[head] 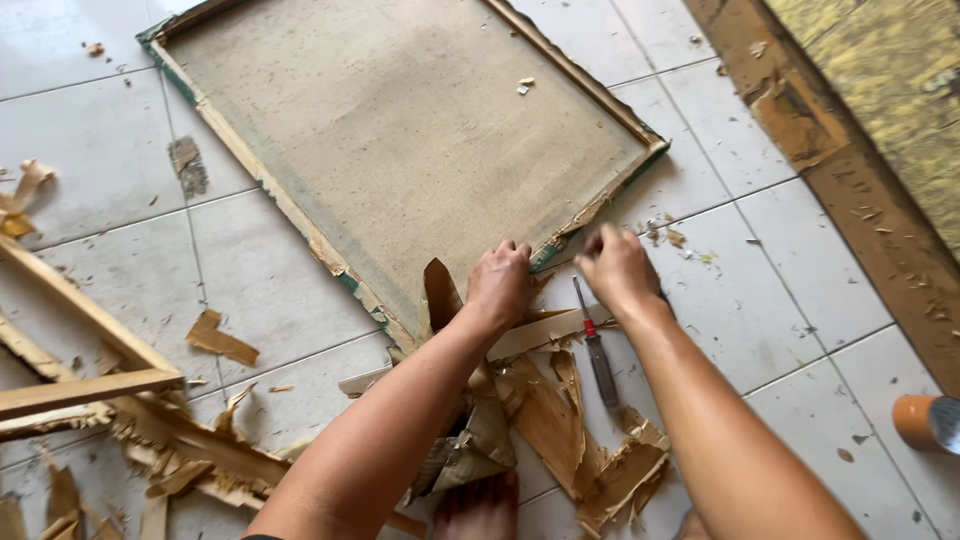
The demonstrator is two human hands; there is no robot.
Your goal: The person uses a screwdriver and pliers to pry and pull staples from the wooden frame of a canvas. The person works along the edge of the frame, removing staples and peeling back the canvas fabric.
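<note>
Both hands grip the near edge of a stretched canvas frame on the tiled floor.

Head view: the left hand point(498, 283) and right hand point(618, 270) close on the canvas frame point(400, 140) at its torn lower edge; stripped paper scraps point(560, 420) lie beneath, a screwdriver point(598, 350) between the forearms. The rest of the edging looks attached.

From where I stand, the floor point(270, 290) is laid with large pale grey glossy tiles, their thin dark grout lines running in a slanted grid. Soft daylight glances off the tiles at the upper left, giving a mild sheen. Small crumbs and splinters of debris point(680, 238) speckle the tiles. Along the upper right runs a worn brown wooden border point(850, 190), chipped and scuffed, and beyond it lies a mottled yellowish surface point(900, 70).
</note>
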